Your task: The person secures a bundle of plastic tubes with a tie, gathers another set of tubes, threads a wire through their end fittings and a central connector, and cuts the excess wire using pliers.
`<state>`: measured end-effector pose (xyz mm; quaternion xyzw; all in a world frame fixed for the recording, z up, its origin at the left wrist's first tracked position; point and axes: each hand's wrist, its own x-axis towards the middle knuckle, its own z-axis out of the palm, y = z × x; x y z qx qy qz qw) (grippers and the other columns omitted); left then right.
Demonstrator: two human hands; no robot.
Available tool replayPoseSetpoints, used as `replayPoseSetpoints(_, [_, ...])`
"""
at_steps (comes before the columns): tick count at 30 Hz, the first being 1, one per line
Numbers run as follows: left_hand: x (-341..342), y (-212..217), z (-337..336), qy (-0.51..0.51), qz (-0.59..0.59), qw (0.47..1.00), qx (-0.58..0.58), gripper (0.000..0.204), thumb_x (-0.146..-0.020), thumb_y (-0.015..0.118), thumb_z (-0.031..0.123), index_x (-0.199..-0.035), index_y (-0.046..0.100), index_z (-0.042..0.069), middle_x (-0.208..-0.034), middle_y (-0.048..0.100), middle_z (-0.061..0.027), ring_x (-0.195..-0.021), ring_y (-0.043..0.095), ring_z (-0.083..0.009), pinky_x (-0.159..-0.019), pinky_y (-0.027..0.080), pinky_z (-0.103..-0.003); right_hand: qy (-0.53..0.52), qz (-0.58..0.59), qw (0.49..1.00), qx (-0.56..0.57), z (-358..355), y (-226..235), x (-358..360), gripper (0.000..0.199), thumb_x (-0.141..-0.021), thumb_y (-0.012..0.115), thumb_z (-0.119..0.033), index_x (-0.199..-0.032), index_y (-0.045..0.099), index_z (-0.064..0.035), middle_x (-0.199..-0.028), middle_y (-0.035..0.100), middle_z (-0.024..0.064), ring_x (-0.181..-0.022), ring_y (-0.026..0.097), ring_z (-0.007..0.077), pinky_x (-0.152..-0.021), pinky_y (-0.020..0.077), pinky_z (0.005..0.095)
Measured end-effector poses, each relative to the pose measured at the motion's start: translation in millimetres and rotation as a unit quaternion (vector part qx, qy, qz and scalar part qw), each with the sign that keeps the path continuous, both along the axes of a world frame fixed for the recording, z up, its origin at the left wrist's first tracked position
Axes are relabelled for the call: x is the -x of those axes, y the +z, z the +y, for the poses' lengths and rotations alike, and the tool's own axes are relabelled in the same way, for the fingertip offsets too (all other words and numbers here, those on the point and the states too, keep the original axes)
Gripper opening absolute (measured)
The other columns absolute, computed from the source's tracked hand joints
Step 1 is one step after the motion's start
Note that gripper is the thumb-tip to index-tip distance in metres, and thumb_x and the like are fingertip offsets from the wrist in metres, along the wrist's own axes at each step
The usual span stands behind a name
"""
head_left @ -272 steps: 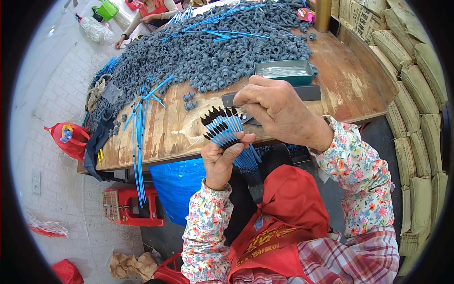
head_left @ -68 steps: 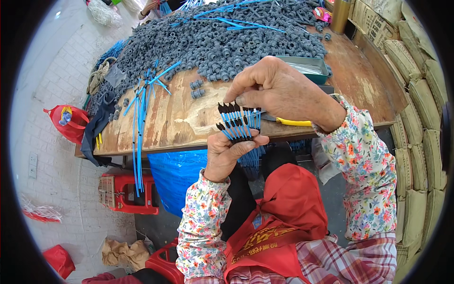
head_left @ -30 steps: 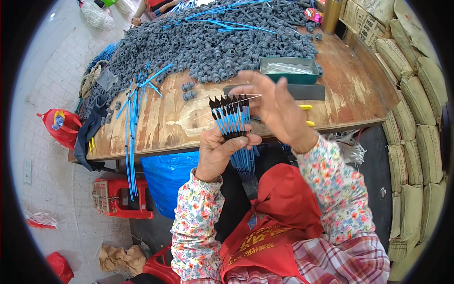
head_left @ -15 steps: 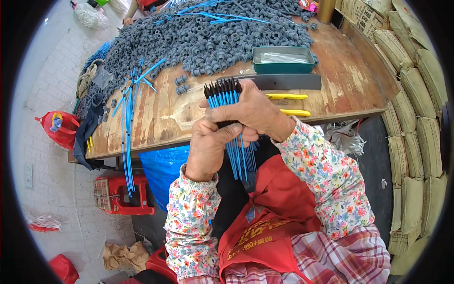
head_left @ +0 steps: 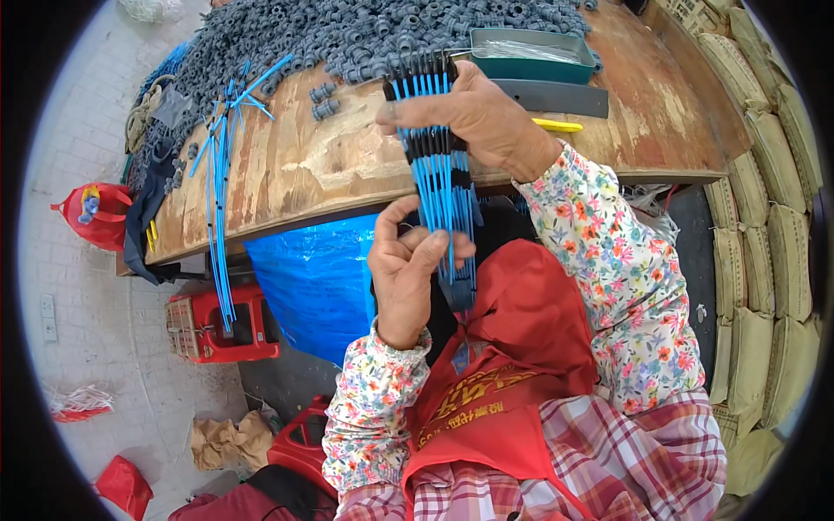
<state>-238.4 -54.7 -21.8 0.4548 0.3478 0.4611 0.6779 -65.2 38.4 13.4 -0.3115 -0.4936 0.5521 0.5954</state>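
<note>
Many slim blue rods with black tips (head_left: 441, 182) stand in one near-upright bundle between our two hands, tips upward, beyond the near edge of the table. Our right hand (head_left: 482, 117) is clamped around the upper part, the thumb crossing the front just below the tips. Under those fingers, a second dark band runs across the rods. Our left hand (head_left: 404, 269) is lower, its thumb in front of the rods and its fingers curled behind them; we cannot tell whether they press.

Past our right fingertips lies the wooden table (head_left: 352, 156). Left of those fingers sit two grey fittings (head_left: 324, 101) apart from the large pile of grey fittings (head_left: 365, 30) farther off. To the right of them are a yellow handle (head_left: 558, 126), a dark flat bar (head_left: 569, 98) and a green tray (head_left: 534, 71) of thin pale pieces.

Well left of our left fingers, loose blue rods (head_left: 219, 208) hang over the table edge; nearer, below the edge, is a blue sheet (head_left: 313, 282).
</note>
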Motion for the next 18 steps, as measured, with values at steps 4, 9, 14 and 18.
replayPoseSetpoints(4, [-4,4,-4,0.011,0.034,0.999,-0.036,0.037,-0.088,0.06,0.008,-0.118,0.04,-0.001,-0.08,0.066,-0.0154,-0.066,0.067,-0.0226,-0.056,0.054,-0.028,-0.008,0.011,1.0,0.028,-7,12,1,0.033,-0.064,0.083,-0.025,-0.076,0.069,0.0024,-0.065,0.039,-0.0054,-0.057,0.041,0.0075,-0.055,0.0402,0.0222])
replayPoseSetpoints(9, [-4,0,3,-0.038,0.079,0.996,-0.023,0.017,-0.084,0.063,0.002,-0.098,0.054,-0.003,-0.075,0.064,-0.0116,-0.062,0.065,-0.0182,-0.055,0.053,-0.028,-0.024,-0.126,0.992,-0.019,4,-3,-8,0.017,-0.077,0.074,-0.015,-0.087,0.071,-0.0013,-0.082,0.07,0.0051,-0.067,0.062,0.0077,-0.06,0.0481,0.0221])
replayPoseSetpoints(14, [-6,-3,23,-0.033,0.098,0.993,-0.049,0.007,-0.084,0.063,0.001,-0.079,0.062,-0.004,-0.069,0.064,-0.0095,-0.058,0.062,-0.0145,-0.053,0.05,-0.025,-0.036,-0.125,0.991,-0.021,2,5,-9,0.017,-0.076,0.075,-0.015,-0.085,0.072,-0.001,-0.08,0.07,0.0043,-0.066,0.062,0.0062,-0.06,0.048,0.0212])
replayPoseSetpoints(18, [-11,-7,27,0.02,0.164,0.978,-0.13,0.011,-0.083,0.066,0.004,-0.075,0.062,-0.003,-0.067,0.064,-0.0066,-0.058,0.06,-0.0104,-0.054,0.045,-0.022,-0.03,-0.141,0.988,-0.056,-7,20,-5,0.019,-0.071,0.078,-0.018,-0.071,0.069,-0.0015,-0.058,0.06,-0.0014,-0.05,0.05,0.0042,-0.047,0.0395,0.0215])
